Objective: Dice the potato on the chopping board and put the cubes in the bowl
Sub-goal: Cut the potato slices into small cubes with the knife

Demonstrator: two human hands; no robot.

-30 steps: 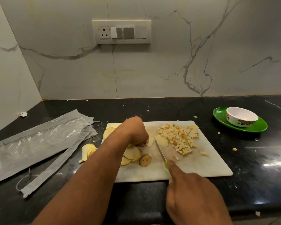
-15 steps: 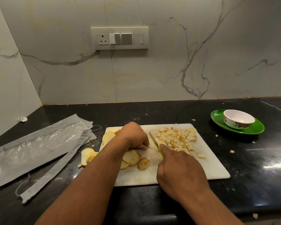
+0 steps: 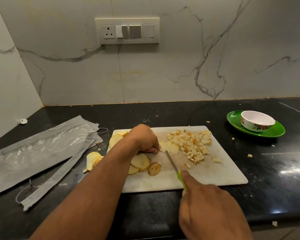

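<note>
A white chopping board (image 3: 206, 175) lies on the black counter. My left hand (image 3: 144, 138) holds down a stack of pale potato slices (image 3: 170, 147) at the board's middle with curled fingers. My right hand (image 3: 208, 210) grips a green-handled knife (image 3: 172, 164), forefinger along the handle; the blade tip sits at the slices' near edge. A heap of potato cubes (image 3: 190, 144) lies on the board's far right part. More potato slices (image 3: 140, 161) lie under my left forearm. The white floral bowl (image 3: 257, 120) stands empty on a green plate (image 3: 275, 131) to the right.
Grey plastic packaging (image 3: 40, 153) lies left of the board. A few potato slices (image 3: 93, 159) rest on the counter off the board's left edge. Stray cubes (image 3: 249, 155) dot the counter between board and plate. A marble wall with a switch panel (image 3: 126, 31) rises behind.
My right hand has drawn the knife back toward me from the slices, after pushing forward half a second ago. My left hand stays on the slices.
</note>
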